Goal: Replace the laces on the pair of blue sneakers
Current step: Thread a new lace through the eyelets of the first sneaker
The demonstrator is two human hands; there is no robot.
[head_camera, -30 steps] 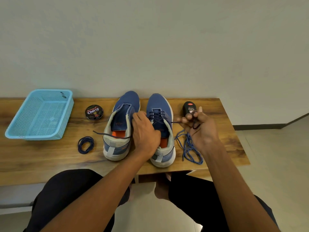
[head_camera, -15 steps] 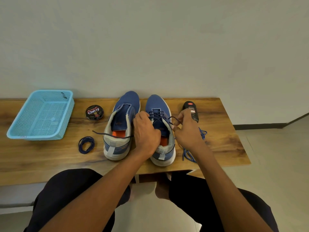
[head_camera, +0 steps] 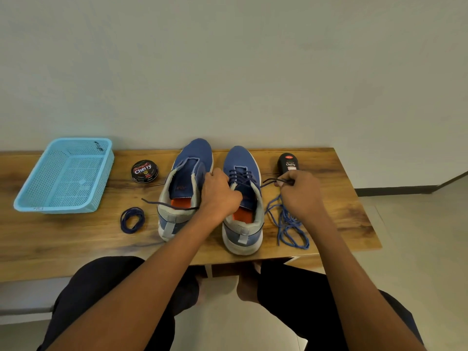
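On the wooden surface (head_camera: 342, 198) two blue sneakers (head_camera: 240, 198) stand side by side, toes far. The left hand (head_camera: 219, 196) grips the right sneaker's collar; the right hand (head_camera: 300, 192) pinches a dark lace (head_camera: 269, 182) pulled from its eyelets. A loose blue lace (head_camera: 288, 224) lies just right.

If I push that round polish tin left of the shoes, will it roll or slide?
The polish tin lies flat, lid up, on the wooden table, so it would probably slide. It looks low and wide, so tipping seems unlikely. Stood on edge, it might roll.
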